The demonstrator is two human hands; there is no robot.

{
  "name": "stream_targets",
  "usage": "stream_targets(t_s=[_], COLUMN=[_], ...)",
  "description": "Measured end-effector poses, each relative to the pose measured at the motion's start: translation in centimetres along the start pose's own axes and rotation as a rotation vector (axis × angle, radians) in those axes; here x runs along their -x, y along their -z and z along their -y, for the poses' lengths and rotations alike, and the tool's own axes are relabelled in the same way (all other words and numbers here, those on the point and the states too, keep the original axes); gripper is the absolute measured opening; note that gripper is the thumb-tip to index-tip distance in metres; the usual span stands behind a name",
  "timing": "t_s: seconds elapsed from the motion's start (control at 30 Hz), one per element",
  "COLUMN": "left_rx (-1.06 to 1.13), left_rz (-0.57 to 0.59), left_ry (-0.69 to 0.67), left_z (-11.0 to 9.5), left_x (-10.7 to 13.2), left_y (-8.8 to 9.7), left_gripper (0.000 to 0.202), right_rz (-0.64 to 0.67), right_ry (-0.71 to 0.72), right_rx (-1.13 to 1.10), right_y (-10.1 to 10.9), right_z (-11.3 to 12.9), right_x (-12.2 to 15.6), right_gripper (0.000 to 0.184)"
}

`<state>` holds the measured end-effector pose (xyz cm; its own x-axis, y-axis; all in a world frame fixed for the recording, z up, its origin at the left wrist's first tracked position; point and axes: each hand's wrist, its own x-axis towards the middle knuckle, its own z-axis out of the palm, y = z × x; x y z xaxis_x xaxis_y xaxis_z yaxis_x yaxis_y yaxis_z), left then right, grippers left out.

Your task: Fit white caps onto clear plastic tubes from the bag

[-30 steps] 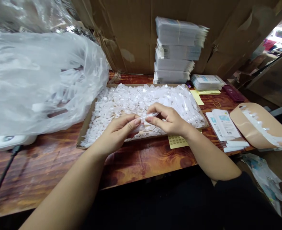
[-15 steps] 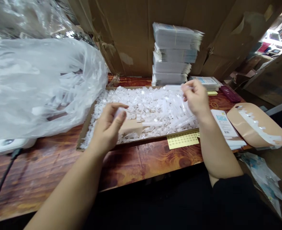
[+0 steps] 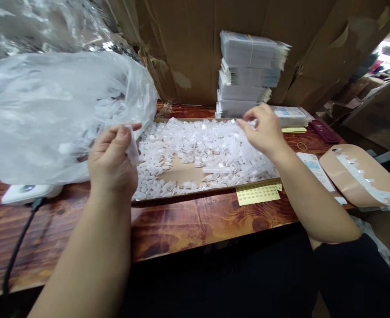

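Centre-left, the left hand [image 3: 113,161] pinches a translucent white plastic piece [image 3: 133,149]. Centre-right, the right hand [image 3: 264,132], fingers narrow, contents unclear, hovers above small clear plastic pieces [image 3: 214,137]. Blue-and-white packets' [image 3: 289,112] print is illegible.

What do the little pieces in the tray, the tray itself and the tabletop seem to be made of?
Little pieces: probably smooth plastic, clear to milky; they look see-through, with bright glints. Tray: likely cardboard, matte; its bare floor is dull brown. Tabletop: wood or a wood-look sheet, glossy; it shows reddish-brown grain and a sheen, which leaves either possible.
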<state>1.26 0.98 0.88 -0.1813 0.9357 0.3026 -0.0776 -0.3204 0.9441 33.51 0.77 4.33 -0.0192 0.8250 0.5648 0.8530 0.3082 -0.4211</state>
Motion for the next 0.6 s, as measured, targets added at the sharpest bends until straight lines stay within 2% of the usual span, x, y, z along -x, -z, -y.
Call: stream_targets(t_s=[0.03, 0.13, 0.2, 0.27, 0.37, 0.47, 0.6], left_rx=[0.044, 0.158, 0.189, 0.213, 0.266, 0.300, 0.328], left_rz=[-0.047, -0.144, -0.166, -0.148, -0.120, -0.117, -0.081], left_ry=[0.012, 0.038, 0.062, 0.107, 0.175, 0.256, 0.290], left_z=[-0.1, -0.3, -0.4, -0.5, -0.8, -1.1, -1.1], left_x=[-0.2, -0.5, -0.5, -0.6, -0.5, -0.3, 0.0], left_y=[0.1, 0.3, 0.4, 0.4, 0.5, 0.4, 0.2], left_gripper=[0.049, 0.061, 0.066, 0.067, 0.073, 0.078, 0.070], right_rz=[0.113, 0.630, 0.807, 0.878, 0.935, 1.033, 1.053], right_ry=[0.113, 0.444, 0.544, 0.562, 0.546, 0.541, 0.502], right_rx=[-0.065, -0.114, -0.073, -0.050, 0.000, 0.060, -0.015], right_y=[-0.6, -3.1, -5.1, -7.0, -8.8, -9.5, -10.1], right_z=[2.1, 8.0, 10.8, 12.4, 13.3, 13.7, 14.0], right_x=[0.3, 1.5, 2.1, 2.3, 2.0, 1.3, 0.7], right_gripper=[0.009, 0.007, 0.014, 0.019, 0.023, 0.026, 0.026])
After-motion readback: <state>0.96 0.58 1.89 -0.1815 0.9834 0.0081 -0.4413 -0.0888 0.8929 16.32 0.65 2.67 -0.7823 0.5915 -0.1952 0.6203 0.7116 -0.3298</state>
